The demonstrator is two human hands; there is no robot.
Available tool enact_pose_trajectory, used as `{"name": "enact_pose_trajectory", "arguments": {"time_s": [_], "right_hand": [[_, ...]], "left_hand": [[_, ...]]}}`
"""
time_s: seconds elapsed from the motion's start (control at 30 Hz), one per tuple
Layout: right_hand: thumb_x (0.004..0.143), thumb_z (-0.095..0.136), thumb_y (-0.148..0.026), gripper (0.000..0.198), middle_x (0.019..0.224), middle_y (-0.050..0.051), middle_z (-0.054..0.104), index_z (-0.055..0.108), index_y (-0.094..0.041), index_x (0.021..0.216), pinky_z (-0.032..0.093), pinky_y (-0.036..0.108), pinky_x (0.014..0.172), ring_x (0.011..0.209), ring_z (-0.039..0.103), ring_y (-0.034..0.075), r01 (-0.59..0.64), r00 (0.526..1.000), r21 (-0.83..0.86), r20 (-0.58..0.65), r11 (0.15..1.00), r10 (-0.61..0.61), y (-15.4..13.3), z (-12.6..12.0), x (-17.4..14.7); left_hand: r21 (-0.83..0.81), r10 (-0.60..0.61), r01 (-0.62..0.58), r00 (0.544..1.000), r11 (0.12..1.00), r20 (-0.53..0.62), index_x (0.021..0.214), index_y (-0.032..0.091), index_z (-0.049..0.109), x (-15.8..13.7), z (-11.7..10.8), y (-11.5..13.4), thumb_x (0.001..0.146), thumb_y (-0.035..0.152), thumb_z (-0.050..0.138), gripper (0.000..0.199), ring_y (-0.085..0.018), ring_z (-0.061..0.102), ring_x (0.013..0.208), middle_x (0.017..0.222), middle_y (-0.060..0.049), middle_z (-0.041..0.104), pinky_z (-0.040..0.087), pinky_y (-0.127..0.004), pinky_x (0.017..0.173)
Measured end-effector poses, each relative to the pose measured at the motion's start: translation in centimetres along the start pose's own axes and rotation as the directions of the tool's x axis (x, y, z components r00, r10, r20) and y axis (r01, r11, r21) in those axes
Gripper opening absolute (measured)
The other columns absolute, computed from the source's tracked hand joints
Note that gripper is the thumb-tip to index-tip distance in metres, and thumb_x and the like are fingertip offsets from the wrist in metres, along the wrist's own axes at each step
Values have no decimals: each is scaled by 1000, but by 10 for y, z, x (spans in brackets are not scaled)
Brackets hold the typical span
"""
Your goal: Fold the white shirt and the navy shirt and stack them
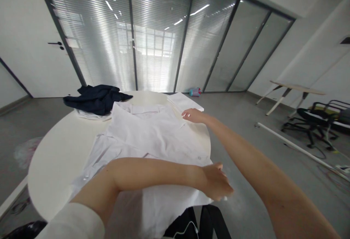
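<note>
A white shirt (153, 133) lies spread over the round table, its neck end away from me and its near end draped over the front edge. My left arm crosses over the shirt to the right. At the shirt's near right corner my left hand (218, 182) is closed, with white cloth showing just under its fingers. Farther off, my right hand (194, 115) pinches at the shirt's far right edge, its fingertips close together. Just behind that hand lies a folded white cloth (184, 101).
The round white table (54, 159) carries a dark navy garment (98, 98) heaped on white cloth at the far left. A blue and pink container (195, 92) stands on the floor beyond. Office chairs (314, 118) and a wooden-topped table (298, 87) stand at the right.
</note>
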State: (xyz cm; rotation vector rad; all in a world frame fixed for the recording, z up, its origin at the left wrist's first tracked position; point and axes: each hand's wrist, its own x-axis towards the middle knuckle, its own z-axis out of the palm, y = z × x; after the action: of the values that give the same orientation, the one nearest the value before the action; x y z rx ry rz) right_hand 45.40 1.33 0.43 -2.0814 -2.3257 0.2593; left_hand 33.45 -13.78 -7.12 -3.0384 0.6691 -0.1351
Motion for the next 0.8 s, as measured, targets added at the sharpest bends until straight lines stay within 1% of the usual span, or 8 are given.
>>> {"name": "enact_pose_trajectory", "arguments": {"time_s": [0.1, 0.17, 0.23, 0.3, 0.4, 0.6, 0.7, 0.8], "right_hand": [[95, 55, -29, 26, 112, 10, 74, 73, -17, 111, 49, 25, 85, 102, 69, 22, -69, 997, 3, 34, 998, 68, 1, 0, 8], [97, 53, -36, 31, 100, 12, 76, 74, -13, 103, 52, 25, 76, 88, 72, 21, -132, 988, 35, 79, 991, 129, -1, 3, 18], [96, 53, -44, 40, 89, 15, 76, 72, -9, 101, 54, 25, 65, 73, 72, 20, -247, 963, 110, 138, 963, 231, -6, 8, 31], [91, 60, -49, 46, 85, 16, 75, 71, -5, 102, 56, 27, 57, 62, 70, 20, -364, 925, 187, 183, 912, 332, -12, 14, 44], [83, 71, -44, 44, 79, 16, 74, 71, -3, 98, 57, 30, 53, 55, 68, 21, -421, 905, 221, 167, 880, 391, -18, 21, 63], [84, 69, -37, 33, 71, 13, 72, 71, -5, 95, 53, 27, 50, 55, 66, 19, -456, 888, 288, 85, 842, 452, -25, 28, 94], [87, 65, -39, 34, 66, 10, 70, 70, -6, 97, 52, 25, 49, 52, 63, 17, -474, 875, 328, 70, 817, 480, -26, 35, 107], [83, 66, -33, 29, 63, 11, 69, 70, -5, 91, 50, 25, 50, 52, 63, 18, -466, 875, 321, 31, 824, 483, -28, 42, 116]], "left_hand": [[-20, -35, 31, 971, 999, -239, 103, 20, 67, -37, -47, 2, 93, 26, 59, 14, -18, 68, 87, 96, -1, 73, 43, -38, 78], [-38, -112, 105, 930, 994, -349, 107, 19, 65, -65, -68, 7, 97, 25, 53, 17, -16, 67, 89, 97, -1, 72, 42, -35, 76], [-57, -183, 176, 890, 983, -417, 105, 19, 66, -89, -78, 13, 99, 24, 49, 18, -15, 66, 90, 98, -1, 71, 43, -33, 75], [-77, -216, 204, 859, 976, -465, 103, 18, 67, -104, -78, 22, 100, 23, 46, 21, -14, 65, 88, 99, -2, 71, 44, -31, 75], [-97, -190, 164, 843, 982, -503, 103, 16, 68, -116, -71, 38, 100, 22, 46, 23, -14, 64, 86, 100, -3, 71, 47, -28, 76], [-104, -161, 126, 849, 987, -503, 106, 18, 70, -124, -60, 67, 101, 21, 45, 26, -13, 62, 85, 105, -2, 69, 48, -25, 72], [-103, -165, 131, 859, 986, -486, 109, 18, 69, -129, -59, 74, 101, 21, 46, 25, -13, 62, 88, 107, -2, 68, 49, -24, 75], [-106, -174, 141, 878, 984, -446, 108, 17, 70, -135, -63, 78, 101, 23, 48, 23, -14, 63, 88, 106, -2, 69, 50, -25, 75]]}}
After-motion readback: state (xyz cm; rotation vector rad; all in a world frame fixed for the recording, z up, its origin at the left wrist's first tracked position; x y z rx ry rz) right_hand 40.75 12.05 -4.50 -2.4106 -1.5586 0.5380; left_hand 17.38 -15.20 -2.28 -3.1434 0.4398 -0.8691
